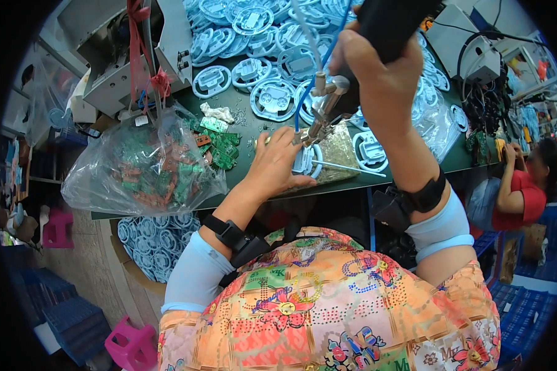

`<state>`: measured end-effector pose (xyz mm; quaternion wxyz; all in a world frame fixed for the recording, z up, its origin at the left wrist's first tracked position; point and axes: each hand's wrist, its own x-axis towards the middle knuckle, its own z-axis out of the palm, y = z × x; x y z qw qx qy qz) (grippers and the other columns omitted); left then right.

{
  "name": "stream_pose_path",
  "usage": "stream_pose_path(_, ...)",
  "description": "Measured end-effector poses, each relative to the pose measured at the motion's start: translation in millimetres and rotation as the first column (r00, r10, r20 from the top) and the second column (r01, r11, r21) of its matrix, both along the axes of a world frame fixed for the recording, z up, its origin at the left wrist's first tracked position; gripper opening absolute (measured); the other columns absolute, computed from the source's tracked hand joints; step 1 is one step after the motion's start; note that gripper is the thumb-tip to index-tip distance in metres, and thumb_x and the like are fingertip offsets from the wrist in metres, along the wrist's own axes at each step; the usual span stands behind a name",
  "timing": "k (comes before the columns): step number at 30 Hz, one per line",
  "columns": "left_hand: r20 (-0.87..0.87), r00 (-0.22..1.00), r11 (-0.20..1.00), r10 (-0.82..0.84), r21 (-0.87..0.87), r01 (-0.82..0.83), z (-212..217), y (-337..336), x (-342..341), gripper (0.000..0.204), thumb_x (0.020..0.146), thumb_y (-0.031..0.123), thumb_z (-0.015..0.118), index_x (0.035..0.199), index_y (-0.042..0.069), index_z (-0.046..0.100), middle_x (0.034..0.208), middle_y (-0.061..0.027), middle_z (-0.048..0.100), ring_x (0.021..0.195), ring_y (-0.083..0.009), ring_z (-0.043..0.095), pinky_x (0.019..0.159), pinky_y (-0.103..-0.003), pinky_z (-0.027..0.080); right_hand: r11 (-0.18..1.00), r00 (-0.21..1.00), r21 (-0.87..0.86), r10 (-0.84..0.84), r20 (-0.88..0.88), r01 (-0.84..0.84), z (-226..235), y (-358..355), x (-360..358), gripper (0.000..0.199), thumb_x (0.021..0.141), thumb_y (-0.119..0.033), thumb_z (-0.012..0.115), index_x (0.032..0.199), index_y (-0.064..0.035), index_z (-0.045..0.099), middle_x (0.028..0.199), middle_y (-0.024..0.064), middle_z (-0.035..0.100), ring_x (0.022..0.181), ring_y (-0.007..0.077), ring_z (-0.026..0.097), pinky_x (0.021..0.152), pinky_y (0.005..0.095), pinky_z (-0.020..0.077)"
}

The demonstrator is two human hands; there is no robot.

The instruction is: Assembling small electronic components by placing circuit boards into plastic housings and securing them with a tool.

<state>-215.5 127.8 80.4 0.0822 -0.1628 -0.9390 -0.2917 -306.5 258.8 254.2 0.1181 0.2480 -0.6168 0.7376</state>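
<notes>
Black driver [385,29], clenched in the right hand [382,73], slants from 1 o'clock; left hand [275,159] half-covers a blue ring [304,164] at its 3 o'clock — hold unclear. A driver slip could jab that hand.

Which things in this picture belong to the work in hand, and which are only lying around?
Seem to belong: black tool in the right hand; pale-blue part at the left hand; probably similar blue parts, green circuit boards.

Apparently lying around: pink stool; blue crates; crumpled white scrap.
</notes>
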Motion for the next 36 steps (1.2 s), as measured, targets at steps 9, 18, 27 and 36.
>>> stream_pose_path(9,-0.026,0.99,0.988,0.138,0.079,-0.136,-13,-19,34,0.107,0.061,0.043,0.089,0.148,0.012,0.037,0.147,-0.0123,0.046,0.141,-0.0288,0.038,0.111,-0.06,0.023,0.984,0.993,-0.134,0.115,-0.029,-0.117,54,7,40,0.023,0.087,-0.006,0.064,0.104,0.0079,0.057,0.074,0.0084,0.062,0.057,0.0147,0.061,0.054,0.0281,0.0504)
stream_pose_path(18,-0.133,0.976,0.981,0.175,0.106,-0.162,-33,-13,41,0.108,0.06,0.038,0.09,0.145,-0.001,0.037,0.147,-0.0198,0.043,0.141,-0.0325,0.037,0.109,-0.06,0.025,0.973,0.956,0.113,0.22,-0.195,-0.201,5,-3,38,0.018,0.09,-0.013,0.062,0.091,0.0055,0.062,0.07,0.0108,0.064,0.06,0.017,0.063,0.06,0.029,0.051)
stream_pose_path(27,-0.12,0.98,0.983,0.161,0.112,-0.148,-37,-16,41,0.107,0.06,0.039,0.09,0.146,0.003,0.038,0.147,-0.0171,0.044,0.141,-0.0317,0.038,0.11,-0.06,0.024,0.968,0.951,0.099,0.244,-0.188,-0.229,-2,-8,42,0.016,0.09,-0.011,0.061,0.092,0.0045,0.06,0.07,0.0099,0.062,0.06,0.0175,0.064,0.058,0.03,0.0521)
stream_pose_path(36,-0.033,0.988,0.956,0.151,0.259,-0.138,-29,-17,40,0.104,0.067,0.049,0.084,0.148,0.004,0.036,0.148,-0.016,0.044,0.141,-0.0313,0.037,0.11,-0.06,0.024,0.972,0.961,-0.018,0.23,-0.152,-0.235,-13,-15,55,0.029,0.089,-0.006,0.062,0.114,0.006,0.053,0.082,0.0102,0.063,0.061,0.017,0.064,0.057,0.0288,0.0521)
